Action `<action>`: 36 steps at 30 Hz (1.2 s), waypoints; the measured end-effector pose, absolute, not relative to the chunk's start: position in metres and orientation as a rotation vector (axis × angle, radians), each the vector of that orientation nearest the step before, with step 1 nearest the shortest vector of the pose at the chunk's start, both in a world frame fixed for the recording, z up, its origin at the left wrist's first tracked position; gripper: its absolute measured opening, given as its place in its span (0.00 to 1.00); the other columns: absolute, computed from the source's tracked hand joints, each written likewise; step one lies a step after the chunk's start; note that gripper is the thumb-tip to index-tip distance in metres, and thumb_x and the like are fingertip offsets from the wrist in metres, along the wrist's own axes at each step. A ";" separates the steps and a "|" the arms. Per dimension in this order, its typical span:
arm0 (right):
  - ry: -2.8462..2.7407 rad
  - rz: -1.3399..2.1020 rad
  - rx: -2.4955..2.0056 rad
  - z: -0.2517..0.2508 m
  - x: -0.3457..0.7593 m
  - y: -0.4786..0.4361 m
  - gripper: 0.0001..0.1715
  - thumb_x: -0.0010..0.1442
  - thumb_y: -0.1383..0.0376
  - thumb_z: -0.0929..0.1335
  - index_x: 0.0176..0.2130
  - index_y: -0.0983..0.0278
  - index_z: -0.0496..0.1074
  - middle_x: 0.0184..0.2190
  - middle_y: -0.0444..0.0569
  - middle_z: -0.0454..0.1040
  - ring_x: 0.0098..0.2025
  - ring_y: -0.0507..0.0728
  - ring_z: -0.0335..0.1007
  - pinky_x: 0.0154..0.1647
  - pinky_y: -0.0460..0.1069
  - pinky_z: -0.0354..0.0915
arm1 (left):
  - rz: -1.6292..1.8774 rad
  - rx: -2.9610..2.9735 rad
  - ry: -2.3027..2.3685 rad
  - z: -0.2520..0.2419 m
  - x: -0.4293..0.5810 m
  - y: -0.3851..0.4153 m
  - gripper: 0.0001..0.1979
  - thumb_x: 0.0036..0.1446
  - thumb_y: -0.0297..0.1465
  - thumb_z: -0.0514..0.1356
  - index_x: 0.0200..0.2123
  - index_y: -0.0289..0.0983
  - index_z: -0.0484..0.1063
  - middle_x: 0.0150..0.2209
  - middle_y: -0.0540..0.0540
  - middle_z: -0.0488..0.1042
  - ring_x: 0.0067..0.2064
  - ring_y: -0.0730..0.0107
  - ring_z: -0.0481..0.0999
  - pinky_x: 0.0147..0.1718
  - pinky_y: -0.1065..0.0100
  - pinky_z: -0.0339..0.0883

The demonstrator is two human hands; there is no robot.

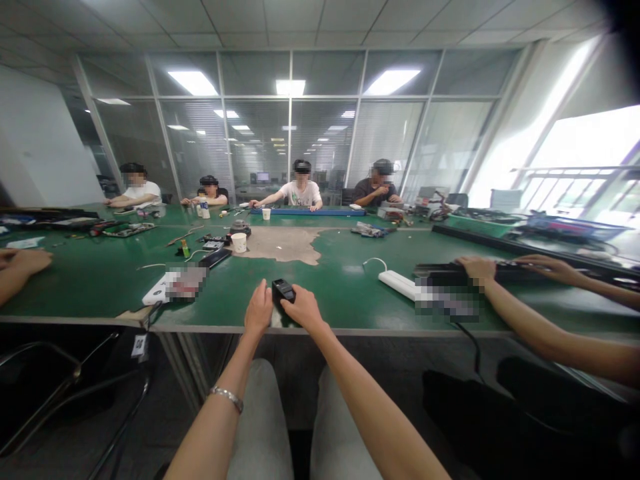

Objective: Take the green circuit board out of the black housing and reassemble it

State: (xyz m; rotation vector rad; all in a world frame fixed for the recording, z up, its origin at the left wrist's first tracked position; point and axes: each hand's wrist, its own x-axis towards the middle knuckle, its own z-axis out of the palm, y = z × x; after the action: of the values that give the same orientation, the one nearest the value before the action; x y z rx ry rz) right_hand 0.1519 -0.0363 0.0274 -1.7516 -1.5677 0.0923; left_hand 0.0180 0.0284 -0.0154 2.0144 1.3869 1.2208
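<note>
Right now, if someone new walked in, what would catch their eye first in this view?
The long green workbench dominates the view, with a worn tan patch bared near its middle. At its near edge, a small black device sits between the person's left hand and right hand. Along the far side, four seated co-workers face the camera, in front of a glass partition with blinds.

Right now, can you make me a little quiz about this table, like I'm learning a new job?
1. Is the right hand touching the small black device or the paper cup?
2. True or false: the white power strip lies on the green table.
3. How many people sit along the table's far side?

Key: 1. the small black device; 2. true; 3. four.
</note>
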 end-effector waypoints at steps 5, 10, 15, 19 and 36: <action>-1.536 0.067 -1.706 0.017 0.149 -0.043 0.14 0.54 0.61 0.68 0.42 0.63 0.69 0.39 0.52 0.76 0.43 0.58 0.71 0.42 0.48 0.61 | 1.225 2.016 1.382 -0.017 0.018 0.029 0.25 0.67 0.39 0.43 0.62 0.33 0.59 0.62 0.39 0.62 0.63 0.62 0.60 0.62 0.60 0.52; -1.494 0.087 -1.658 0.023 0.150 -0.038 0.16 0.54 0.57 0.69 0.41 0.62 0.71 0.37 0.50 0.77 0.41 0.58 0.73 0.41 0.47 0.63 | 1.219 2.002 1.382 -0.017 0.018 0.030 0.25 0.67 0.38 0.44 0.62 0.34 0.59 0.61 0.39 0.63 0.63 0.63 0.61 0.62 0.60 0.53; -1.400 0.076 -1.620 0.039 0.163 -0.026 0.25 0.56 0.53 0.67 0.49 0.62 0.71 0.46 0.51 0.76 0.48 0.58 0.71 0.49 0.49 0.63 | 1.226 2.008 1.380 -0.017 0.017 0.029 0.25 0.67 0.38 0.44 0.62 0.35 0.59 0.60 0.41 0.65 0.62 0.64 0.63 0.61 0.62 0.54; -1.300 0.054 -1.648 0.039 0.186 -0.021 0.28 0.57 0.52 0.66 0.54 0.63 0.69 0.50 0.53 0.74 0.50 0.59 0.70 0.51 0.51 0.63 | 1.219 2.016 1.375 -0.016 0.018 0.026 0.24 0.67 0.39 0.44 0.61 0.35 0.61 0.60 0.41 0.65 0.62 0.64 0.63 0.61 0.63 0.54; -1.374 0.008 -1.645 -0.015 0.203 -0.024 0.33 0.54 0.58 0.68 0.56 0.68 0.66 0.54 0.58 0.70 0.56 0.62 0.65 0.59 0.55 0.59 | 1.221 2.017 1.376 -0.013 0.018 0.024 0.25 0.66 0.39 0.44 0.61 0.34 0.62 0.60 0.40 0.65 0.62 0.64 0.63 0.61 0.63 0.54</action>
State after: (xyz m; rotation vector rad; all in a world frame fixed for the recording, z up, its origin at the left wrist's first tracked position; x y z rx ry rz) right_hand 0.2026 -0.0239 -0.0147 -1.6451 -1.3740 0.0079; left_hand 0.0180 0.0241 -0.0133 2.0166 1.3761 1.2211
